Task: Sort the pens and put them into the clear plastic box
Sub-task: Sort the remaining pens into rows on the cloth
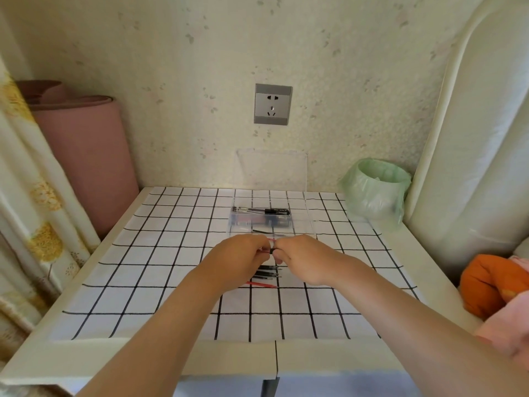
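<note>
The left hand point(237, 257) and the right hand point(306, 259) each pinch one end of a slim, partly black pen point(270, 249). Its long axis runs left to right, just in front of the clear, rigid rectangular plastic box point(310, 223). Thin black and red loose pens point(269, 273) lie parallel on the black-gridded white cloth point(160, 253) beneath, tips pointing right.

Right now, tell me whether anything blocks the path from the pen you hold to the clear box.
Nothing visible does. The left hand and right hand hold the pen just short of the clear box, whose lid stands open at the back. Pens already inside leave room near its front.
</note>
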`<state>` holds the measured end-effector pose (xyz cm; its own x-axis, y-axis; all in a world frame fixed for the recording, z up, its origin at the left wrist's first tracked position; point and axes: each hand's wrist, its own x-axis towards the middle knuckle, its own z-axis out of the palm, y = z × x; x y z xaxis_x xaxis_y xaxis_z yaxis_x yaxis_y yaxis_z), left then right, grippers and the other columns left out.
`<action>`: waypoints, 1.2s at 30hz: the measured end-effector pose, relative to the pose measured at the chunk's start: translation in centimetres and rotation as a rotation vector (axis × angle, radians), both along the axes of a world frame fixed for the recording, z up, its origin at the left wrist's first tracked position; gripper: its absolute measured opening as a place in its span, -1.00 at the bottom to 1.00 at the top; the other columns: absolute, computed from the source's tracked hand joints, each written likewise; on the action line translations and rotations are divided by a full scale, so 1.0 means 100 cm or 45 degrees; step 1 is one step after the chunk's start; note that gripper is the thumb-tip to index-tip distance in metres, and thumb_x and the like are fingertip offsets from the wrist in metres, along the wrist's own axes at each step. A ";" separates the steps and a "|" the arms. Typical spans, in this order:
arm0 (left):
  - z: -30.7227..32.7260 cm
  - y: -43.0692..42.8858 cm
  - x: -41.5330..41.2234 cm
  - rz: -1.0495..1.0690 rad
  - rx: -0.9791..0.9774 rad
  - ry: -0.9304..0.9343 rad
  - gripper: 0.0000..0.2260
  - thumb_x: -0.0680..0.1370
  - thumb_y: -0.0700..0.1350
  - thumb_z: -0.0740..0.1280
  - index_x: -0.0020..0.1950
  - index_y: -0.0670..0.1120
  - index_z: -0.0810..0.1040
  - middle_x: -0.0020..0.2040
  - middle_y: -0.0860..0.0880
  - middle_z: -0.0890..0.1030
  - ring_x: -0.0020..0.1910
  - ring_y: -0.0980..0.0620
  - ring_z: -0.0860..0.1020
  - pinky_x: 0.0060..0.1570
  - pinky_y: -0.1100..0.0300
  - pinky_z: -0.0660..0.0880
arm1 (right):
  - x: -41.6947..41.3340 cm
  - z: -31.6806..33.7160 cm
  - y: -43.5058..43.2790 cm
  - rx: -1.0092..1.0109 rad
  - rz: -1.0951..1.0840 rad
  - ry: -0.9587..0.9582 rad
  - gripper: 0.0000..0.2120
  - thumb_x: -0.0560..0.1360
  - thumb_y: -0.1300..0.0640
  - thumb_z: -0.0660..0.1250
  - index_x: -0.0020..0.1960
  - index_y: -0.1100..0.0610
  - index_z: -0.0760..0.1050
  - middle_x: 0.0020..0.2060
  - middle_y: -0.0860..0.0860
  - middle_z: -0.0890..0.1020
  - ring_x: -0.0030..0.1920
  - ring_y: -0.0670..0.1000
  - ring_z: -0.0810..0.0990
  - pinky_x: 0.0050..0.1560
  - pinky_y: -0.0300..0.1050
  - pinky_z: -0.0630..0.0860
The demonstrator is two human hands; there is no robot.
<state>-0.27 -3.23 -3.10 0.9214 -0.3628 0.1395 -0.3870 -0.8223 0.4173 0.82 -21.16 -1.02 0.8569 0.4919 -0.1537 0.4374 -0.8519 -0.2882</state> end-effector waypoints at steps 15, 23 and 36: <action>0.000 0.015 0.005 0.052 0.061 0.011 -0.88 0.63 0.00 0.23 0.08 0.08 0.55 -0.15 0.10 0.54 -0.19 0.10 0.50 -0.22 0.20 0.42 | 0.005 -0.009 -0.002 0.096 -0.037 0.041 -0.78 0.67 0.03 0.10 0.23 0.05 0.43 -0.11 -0.05 0.51 -0.16 -0.03 0.48 -0.23 -0.15 0.36; 0.001 0.020 0.002 0.127 0.081 0.048 -0.82 0.60 0.08 0.26 0.19 0.14 0.49 0.00 0.10 0.60 -0.06 0.09 0.55 -0.07 0.18 0.50 | 0.014 -0.013 -0.029 -0.006 -0.103 0.060 -0.70 0.62 0.24 0.14 0.19 -0.01 0.57 0.04 -0.05 0.40 0.01 -0.01 0.48 0.04 -0.21 0.39; 0.001 0.009 0.003 0.102 0.153 0.070 -0.85 0.61 0.02 0.25 0.15 0.13 0.54 -0.03 0.12 0.57 -0.08 0.09 0.53 -0.04 0.16 0.52 | 0.012 -0.009 -0.031 0.095 -0.038 -0.063 -0.71 0.52 0.02 0.36 0.24 -0.11 0.54 -0.01 -0.15 0.55 -0.08 -0.13 0.49 -0.02 -0.19 0.46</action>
<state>0.01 -2.28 -3.01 0.9530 -0.2990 0.0483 -0.2976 -0.8950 0.3324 2.05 -24.29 -1.97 0.8770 0.4747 -0.0751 0.4273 -0.8417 -0.3300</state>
